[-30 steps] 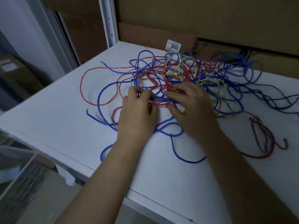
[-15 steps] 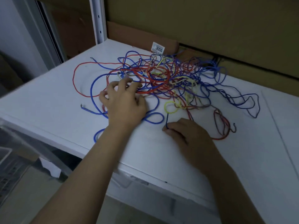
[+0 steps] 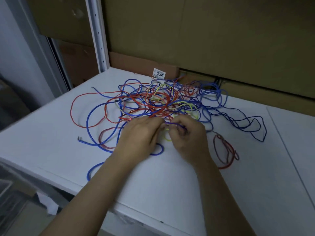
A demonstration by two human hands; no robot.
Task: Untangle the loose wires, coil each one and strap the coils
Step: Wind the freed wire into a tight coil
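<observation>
A tangle of red, blue and yellow wires (image 3: 163, 103) lies spread over the white tabletop (image 3: 170, 184). At its near edge my right hand (image 3: 189, 138) curls its fingers round a thin dark blue wire (image 3: 175, 125) and holds it just above the table. My left hand (image 3: 141, 135) meets it from the left, fingertips pinching the same wire. A small yellow loop (image 3: 167, 136) shows between the two hands. A thick blue wire (image 3: 95, 130) loops out to the left and under my left wrist.
A small dark red wire coil (image 3: 225, 152) lies to the right of my right hand. Thin blue strands (image 3: 247, 125) trail to the right. Cardboard boxes (image 3: 204, 40) with a 3055 label (image 3: 159, 73) and a white shelf post (image 3: 97, 31) stand behind. The table's front edge is close below my forearms.
My right hand rose from the table's near side to the tangle's edge with the blue wire. My left hand shifted right to meet it. The camera view tilted.
</observation>
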